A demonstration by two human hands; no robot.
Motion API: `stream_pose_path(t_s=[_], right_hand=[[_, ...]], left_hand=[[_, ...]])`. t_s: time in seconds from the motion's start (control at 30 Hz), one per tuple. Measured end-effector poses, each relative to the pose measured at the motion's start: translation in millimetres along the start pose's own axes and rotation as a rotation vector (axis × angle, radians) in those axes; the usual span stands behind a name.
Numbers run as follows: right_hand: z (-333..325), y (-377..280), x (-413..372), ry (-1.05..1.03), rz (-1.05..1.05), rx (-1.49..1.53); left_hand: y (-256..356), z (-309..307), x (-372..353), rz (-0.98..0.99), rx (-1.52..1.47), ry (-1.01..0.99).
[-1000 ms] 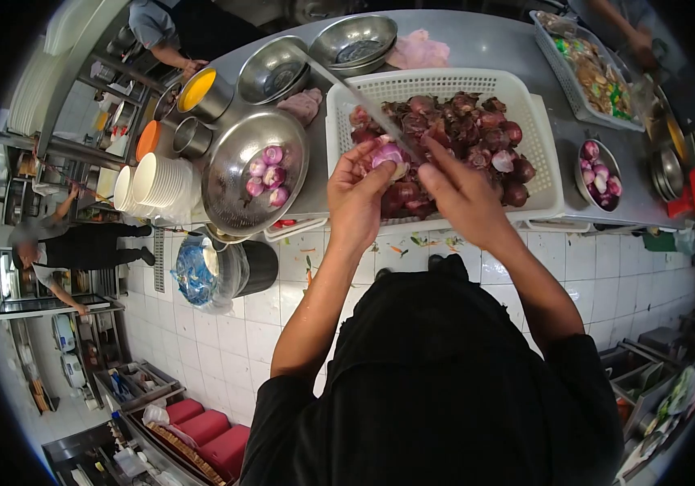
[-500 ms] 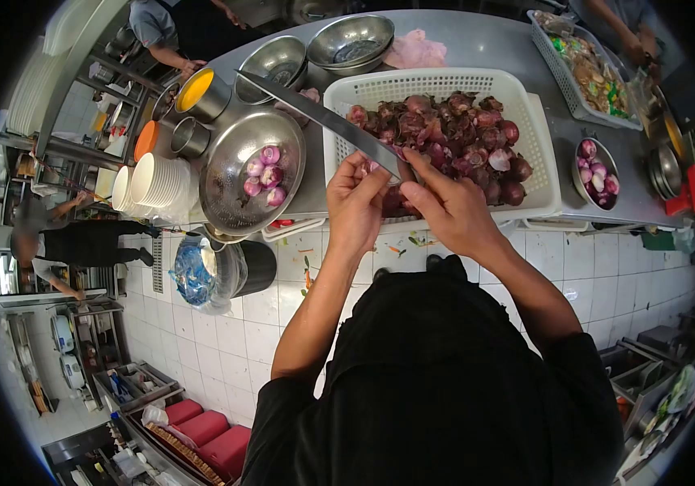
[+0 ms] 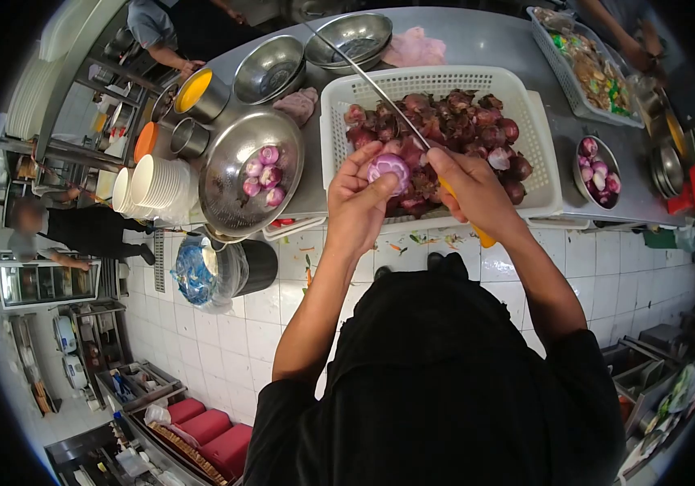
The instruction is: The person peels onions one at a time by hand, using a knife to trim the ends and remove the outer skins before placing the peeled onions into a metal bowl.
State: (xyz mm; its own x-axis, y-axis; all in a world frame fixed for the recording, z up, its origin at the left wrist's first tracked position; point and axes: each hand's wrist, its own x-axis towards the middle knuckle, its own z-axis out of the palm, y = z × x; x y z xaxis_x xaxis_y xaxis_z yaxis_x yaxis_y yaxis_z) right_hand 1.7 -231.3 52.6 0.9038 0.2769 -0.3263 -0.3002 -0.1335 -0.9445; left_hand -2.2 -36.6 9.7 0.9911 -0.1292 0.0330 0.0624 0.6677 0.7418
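My left hand (image 3: pixel 357 201) is closed around a peeled purple onion (image 3: pixel 389 173), held over the near edge of a white perforated basket (image 3: pixel 336 105). In my right hand (image 3: pixel 475 190) is a long knife (image 3: pixel 378 91) with a yellow handle, gripped near the base of the blade. The blade points up and to the left, edge-on, clear of the onion. Beneath my hands the basket holds many unpeeled red onions (image 3: pixel 469 134) and loose skins. To the left, several peeled onions (image 3: pixel 263 174) lie in a large steel perforated bowl (image 3: pixel 226 146).
At the right stands a steel bowl of onions (image 3: pixel 598 173); behind it is a grey basket of packets (image 3: pixel 594 77). Steel bowls (image 3: pixel 270 69) and a pink cloth (image 3: pixel 414 49) lie at the back. Stacked white bowls (image 3: pixel 157 180) are left. Co-workers' arms (image 3: pixel 171 58) reach in behind the table.
The knife has swung away from the onion, its blade turning edge-on and more upright. My right hand has moved right, and the onion in my left hand now shows fully.
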Motion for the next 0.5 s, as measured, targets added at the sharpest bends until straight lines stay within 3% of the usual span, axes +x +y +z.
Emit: stream_pose_path(t_s=[0.07, 0.27, 0.47, 0.5], right_hand=[[3, 3, 2, 0.055, -0.05, 0.018], [-7, -9, -1, 0.058, -0.007, -0.005], [-8, -7, -1, 0.06, 0.02, 0.014], [-7, -7, -1, 0.065, 0.058, 0.038]], left_hand=[[-2, -7, 4, -0.111, -0.18, -0.008], [-7, -23, 14, -0.137, -0.298, 0.07], [-4, -20, 12, -0.115, -0.22, 0.132], [-2, -16, 10, -0.046, -0.072, 0.116]])
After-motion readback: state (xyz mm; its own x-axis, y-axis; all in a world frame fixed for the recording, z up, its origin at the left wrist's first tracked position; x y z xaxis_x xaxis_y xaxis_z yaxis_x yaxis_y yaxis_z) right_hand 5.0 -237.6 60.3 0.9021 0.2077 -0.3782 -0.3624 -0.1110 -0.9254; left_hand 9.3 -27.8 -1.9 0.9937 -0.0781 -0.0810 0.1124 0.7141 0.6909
